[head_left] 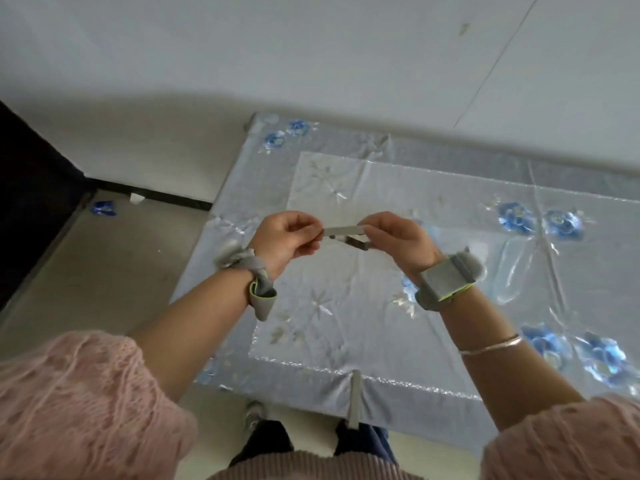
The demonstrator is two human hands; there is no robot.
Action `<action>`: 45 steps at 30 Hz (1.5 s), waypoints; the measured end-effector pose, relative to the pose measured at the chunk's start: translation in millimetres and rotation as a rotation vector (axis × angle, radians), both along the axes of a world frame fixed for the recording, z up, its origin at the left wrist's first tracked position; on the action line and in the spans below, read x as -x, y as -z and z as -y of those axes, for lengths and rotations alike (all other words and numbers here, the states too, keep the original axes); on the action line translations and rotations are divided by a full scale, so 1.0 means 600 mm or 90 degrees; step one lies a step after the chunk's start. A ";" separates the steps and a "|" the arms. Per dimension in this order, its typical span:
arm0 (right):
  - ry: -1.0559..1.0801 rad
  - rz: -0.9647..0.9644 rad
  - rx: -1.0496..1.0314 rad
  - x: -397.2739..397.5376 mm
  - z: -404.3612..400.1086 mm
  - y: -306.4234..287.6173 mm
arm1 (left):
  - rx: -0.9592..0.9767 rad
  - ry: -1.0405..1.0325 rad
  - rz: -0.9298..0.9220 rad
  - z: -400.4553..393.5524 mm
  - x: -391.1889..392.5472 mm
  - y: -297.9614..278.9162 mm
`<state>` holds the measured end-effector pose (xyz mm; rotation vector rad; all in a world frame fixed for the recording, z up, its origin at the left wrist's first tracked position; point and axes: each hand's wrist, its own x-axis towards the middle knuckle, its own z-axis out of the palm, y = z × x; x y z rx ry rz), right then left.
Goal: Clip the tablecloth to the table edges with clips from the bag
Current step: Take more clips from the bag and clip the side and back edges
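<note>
A pale blue tablecloth (pixel 346 327) with blue embroidered flowers covers the table. Above its middle I hold a grey metal clip (pixel 346 234) between both hands. My left hand (pixel 287 239) pinches the clip's left end, and my right hand (pixel 398 237) grips its right end with curled fingers. One grey clip (pixel 354 398) sits over the near table edge, pinning the cloth. A clear plastic bag (pixel 519 271) lies on the cloth to the right of my right wrist.
A white wall runs behind the table. A beige floor lies to the left with a dark edge (pixel 31 202) and a small blue scrap (pixel 103 208). My feet (pixel 256 414) show below the near edge.
</note>
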<state>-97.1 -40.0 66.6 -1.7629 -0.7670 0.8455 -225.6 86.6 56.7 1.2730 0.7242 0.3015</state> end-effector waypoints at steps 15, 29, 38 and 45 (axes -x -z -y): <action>-0.383 0.463 0.003 0.183 -0.172 0.014 | 0.045 0.250 -0.192 -0.178 0.185 0.034; -0.131 -0.197 0.154 0.164 -0.362 0.114 | 0.255 -0.105 -0.077 -0.340 0.161 0.078; -0.086 -0.157 0.341 0.196 -0.455 0.154 | 0.073 -0.016 -0.284 -0.419 0.189 0.173; -0.051 0.118 0.551 0.230 -0.502 0.183 | -0.116 0.013 -0.442 -0.446 0.183 0.247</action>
